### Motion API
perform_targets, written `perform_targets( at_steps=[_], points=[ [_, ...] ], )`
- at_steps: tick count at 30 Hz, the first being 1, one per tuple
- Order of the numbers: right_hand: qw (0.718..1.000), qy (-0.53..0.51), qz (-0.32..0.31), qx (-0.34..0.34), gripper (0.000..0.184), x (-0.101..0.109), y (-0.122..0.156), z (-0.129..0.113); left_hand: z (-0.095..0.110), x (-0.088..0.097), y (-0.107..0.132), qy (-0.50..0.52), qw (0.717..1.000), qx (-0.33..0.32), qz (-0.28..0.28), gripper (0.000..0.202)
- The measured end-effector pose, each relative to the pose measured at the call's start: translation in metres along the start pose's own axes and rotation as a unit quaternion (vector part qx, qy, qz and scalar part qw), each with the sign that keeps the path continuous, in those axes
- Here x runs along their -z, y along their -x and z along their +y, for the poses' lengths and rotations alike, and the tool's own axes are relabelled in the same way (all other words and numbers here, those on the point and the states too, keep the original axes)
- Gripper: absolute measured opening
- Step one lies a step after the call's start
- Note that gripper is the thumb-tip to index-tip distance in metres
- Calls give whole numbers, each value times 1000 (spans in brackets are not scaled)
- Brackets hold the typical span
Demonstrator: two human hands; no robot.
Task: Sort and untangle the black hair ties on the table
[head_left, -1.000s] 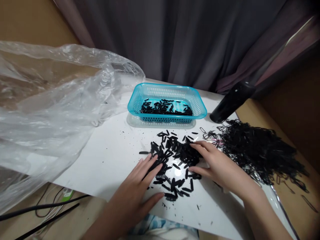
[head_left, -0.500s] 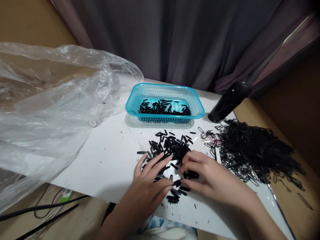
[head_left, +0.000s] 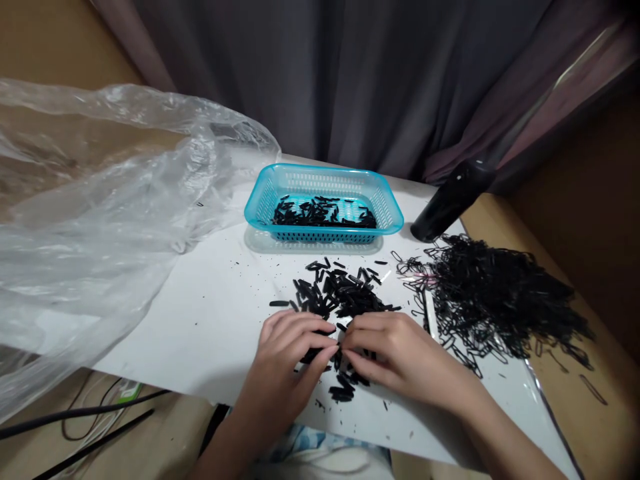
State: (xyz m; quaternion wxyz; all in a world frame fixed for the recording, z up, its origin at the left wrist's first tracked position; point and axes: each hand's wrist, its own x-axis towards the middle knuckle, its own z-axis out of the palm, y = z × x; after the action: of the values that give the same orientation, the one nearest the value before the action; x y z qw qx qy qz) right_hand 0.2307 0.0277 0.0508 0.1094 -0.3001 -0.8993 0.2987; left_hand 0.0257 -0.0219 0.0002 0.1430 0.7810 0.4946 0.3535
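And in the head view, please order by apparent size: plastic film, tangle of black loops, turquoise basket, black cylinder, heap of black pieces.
1. Plastic film
2. Tangle of black loops
3. Turquoise basket
4. Black cylinder
Unsure: heap of black pieces, partly covered by the left hand and right hand.

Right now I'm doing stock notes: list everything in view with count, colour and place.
curtain: count unclear, grey, back
table: one, white, middle
basket: one, blue, at the table's back
pieces: many, black, in and before the basket
loops: many, black, heaped right
strip: one, white, left edge of the loops
pink bit: one, pink, among the loops
cylinder: one, black, behind the loops
bag: one, clear, left
cables: several, black and white, lower left
block: one, green, among the cables
cloth: count unclear, white-blue, bottom middle
surfaces: count unclear, brown, both sides
left hand: one, bare, grip over the pieces
right hand: one, bare, grip beside the left
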Motion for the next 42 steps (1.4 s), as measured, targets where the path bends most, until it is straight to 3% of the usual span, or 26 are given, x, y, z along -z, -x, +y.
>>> perform_targets(
  at_steps=[4,7,9,11,14,17,19,21,24,26,28,31,33,35,38,40,42],
  points=[
    [999,-2,36,-29,17,-3,0,1,3,1,0,56,998,9,-6,9],
    [993,-57,87,-52,10,-6,-1,0,6,3,1,161,984,76,-19,10],
    [982,-137,114,-62,9,-8,-2,-2,8,6,3,267,952,145,-31,12],
    [961,-236,123,-79,11,-10,-3,-3,9,9,5,382,900,205,-42,16],
    [900,-415,88,-105,8,-16,-6,-3,10,13,5,528,808,251,-66,24],
    [810,-575,40,-105,5,-24,-9,0,12,13,3,629,728,255,-94,32],
    [755,-647,31,-98,6,-30,-11,3,14,13,2,663,698,253,-95,32],
    [717,-690,28,-94,6,-34,-13,5,17,13,0,666,692,266,-80,32],
    [698,-709,31,-92,11,-35,-16,7,18,14,-2,636,708,300,-60,32],
    [714,-693,42,-94,13,-31,-16,8,16,12,-1,600,737,303,-73,26],
    [777,-617,70,-106,12,-23,-13,9,11,10,1,527,793,288,-102,24],
    [904,-375,160,-131,9,-1,-1,15,4,5,5,334,908,221,-119,34],
    [931,-222,251,-148,7,18,10,21,2,1,6,198,964,146,-103,34],
    [908,-60,375,-176,8,35,22,30,2,-2,6,91,989,78,-83,29],
    [804,168,533,-203,13,56,38,45,4,-6,6,-9,997,44,-64,12],
    [745,235,586,-214,15,64,47,53,6,-8,6,-29,997,51,-60,4],
    [724,254,602,-222,13,67,52,58,9,-10,7,-21,997,52,-60,4]
  ],
)
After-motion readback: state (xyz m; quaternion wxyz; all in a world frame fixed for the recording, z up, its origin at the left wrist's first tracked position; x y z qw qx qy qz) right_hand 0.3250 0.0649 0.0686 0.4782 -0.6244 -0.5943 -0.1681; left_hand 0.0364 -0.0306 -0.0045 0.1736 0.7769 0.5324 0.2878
